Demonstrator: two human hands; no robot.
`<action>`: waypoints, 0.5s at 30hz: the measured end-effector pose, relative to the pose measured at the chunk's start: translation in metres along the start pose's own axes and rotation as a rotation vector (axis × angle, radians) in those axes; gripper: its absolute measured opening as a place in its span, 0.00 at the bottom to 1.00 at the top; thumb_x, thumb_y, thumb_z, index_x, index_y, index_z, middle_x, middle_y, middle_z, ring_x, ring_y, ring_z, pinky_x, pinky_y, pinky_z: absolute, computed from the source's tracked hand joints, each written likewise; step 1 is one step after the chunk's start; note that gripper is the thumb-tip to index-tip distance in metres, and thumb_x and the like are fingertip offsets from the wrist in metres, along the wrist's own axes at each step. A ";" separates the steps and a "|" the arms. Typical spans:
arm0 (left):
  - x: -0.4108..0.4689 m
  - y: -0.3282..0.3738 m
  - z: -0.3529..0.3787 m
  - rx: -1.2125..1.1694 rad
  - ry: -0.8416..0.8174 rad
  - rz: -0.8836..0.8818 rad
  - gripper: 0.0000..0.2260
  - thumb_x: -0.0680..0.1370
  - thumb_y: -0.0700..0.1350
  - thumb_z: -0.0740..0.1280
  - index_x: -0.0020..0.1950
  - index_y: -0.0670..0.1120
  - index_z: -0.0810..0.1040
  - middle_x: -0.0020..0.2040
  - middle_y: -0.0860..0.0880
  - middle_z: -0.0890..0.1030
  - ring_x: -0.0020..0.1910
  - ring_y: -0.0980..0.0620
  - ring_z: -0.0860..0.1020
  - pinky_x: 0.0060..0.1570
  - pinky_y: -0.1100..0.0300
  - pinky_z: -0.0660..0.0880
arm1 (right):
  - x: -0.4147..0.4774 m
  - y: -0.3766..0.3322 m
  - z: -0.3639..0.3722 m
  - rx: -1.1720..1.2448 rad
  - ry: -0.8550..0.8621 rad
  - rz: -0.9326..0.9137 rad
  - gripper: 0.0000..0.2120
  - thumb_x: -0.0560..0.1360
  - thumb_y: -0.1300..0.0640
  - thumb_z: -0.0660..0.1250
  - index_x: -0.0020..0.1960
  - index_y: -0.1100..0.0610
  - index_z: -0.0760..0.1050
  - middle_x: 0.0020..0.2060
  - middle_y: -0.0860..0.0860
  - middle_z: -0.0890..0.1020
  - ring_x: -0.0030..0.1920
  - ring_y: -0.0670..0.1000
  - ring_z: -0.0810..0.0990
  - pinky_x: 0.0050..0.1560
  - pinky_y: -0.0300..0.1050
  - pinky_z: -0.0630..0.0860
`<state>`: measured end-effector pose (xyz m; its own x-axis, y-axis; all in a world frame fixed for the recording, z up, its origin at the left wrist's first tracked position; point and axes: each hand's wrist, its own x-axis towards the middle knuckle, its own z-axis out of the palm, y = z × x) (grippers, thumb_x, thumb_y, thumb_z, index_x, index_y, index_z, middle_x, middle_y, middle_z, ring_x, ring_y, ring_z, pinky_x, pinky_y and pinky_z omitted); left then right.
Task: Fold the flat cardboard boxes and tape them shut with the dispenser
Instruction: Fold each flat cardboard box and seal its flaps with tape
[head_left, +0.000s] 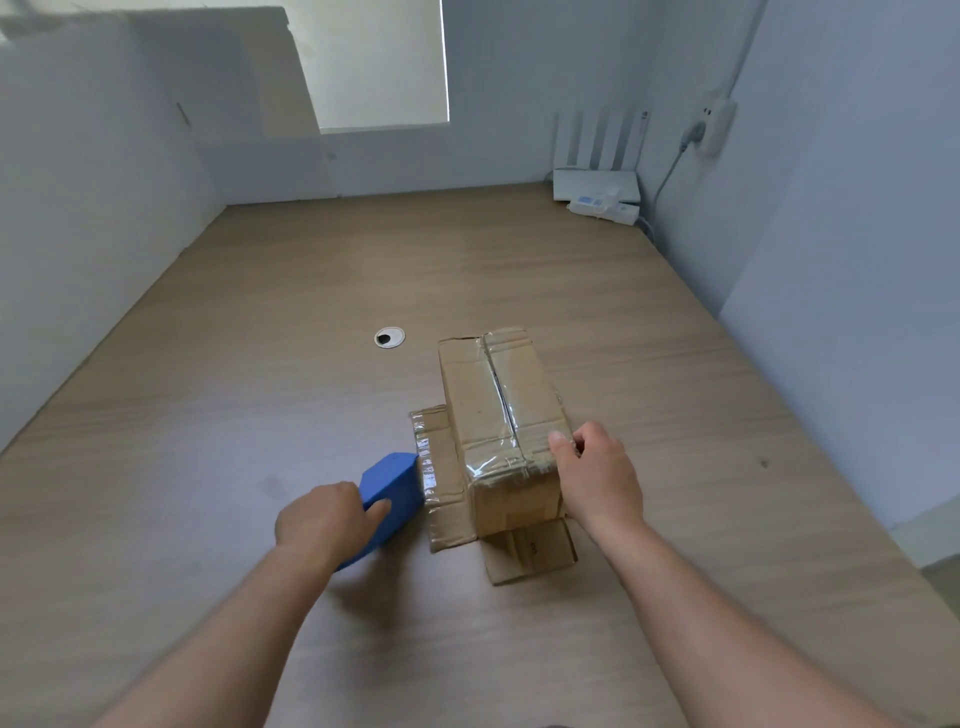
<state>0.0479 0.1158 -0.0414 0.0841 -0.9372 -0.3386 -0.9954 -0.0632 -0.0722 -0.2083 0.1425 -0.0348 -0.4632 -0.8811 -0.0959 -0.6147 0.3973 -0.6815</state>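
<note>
A brown cardboard box (493, 410) stands folded on the wooden table (260, 364), with clear tape along its top seam and over its near edge. Two flaps lie open flat at its base, one (439, 478) to the left with wrinkled tape on its edge, one (535, 551) toward me. My right hand (597, 478) grips the box's near right top corner, thumb on the taped top. My left hand (324, 519) is closed on a blue tape dispenser (392, 493), which rests on the table just left of the left flap.
A round cable grommet (389, 338) sits in the table behind the box. A white router (597, 176) and a power strip (605, 209) occupy the far right corner, with a cable up to a wall socket (714, 124). White walls close in on the left, back and right.
</note>
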 end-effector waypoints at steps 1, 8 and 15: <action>-0.002 -0.002 0.007 -0.024 0.015 -0.009 0.16 0.80 0.60 0.55 0.51 0.49 0.73 0.45 0.51 0.76 0.44 0.50 0.76 0.40 0.60 0.70 | 0.000 0.000 -0.001 -0.007 0.002 -0.007 0.13 0.79 0.47 0.59 0.43 0.55 0.68 0.45 0.51 0.73 0.48 0.54 0.71 0.43 0.46 0.65; -0.035 0.045 0.004 -0.526 0.285 0.130 0.15 0.82 0.49 0.56 0.60 0.39 0.70 0.61 0.40 0.76 0.58 0.40 0.73 0.57 0.50 0.69 | -0.001 -0.002 -0.001 -0.018 0.000 -0.040 0.12 0.80 0.47 0.58 0.44 0.55 0.67 0.47 0.54 0.75 0.51 0.57 0.73 0.43 0.46 0.65; -0.038 0.131 -0.009 -1.058 0.023 -0.044 0.27 0.81 0.59 0.53 0.75 0.44 0.59 0.72 0.44 0.69 0.70 0.43 0.69 0.67 0.49 0.67 | -0.006 -0.012 0.000 -0.158 -0.045 -0.001 0.29 0.74 0.33 0.58 0.56 0.59 0.69 0.57 0.56 0.75 0.61 0.59 0.72 0.53 0.51 0.71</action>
<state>-0.0860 0.1404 -0.0292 0.1309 -0.9325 -0.3366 -0.5255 -0.3531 0.7740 -0.1980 0.1433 -0.0260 -0.4356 -0.8907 -0.1295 -0.7096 0.4284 -0.5594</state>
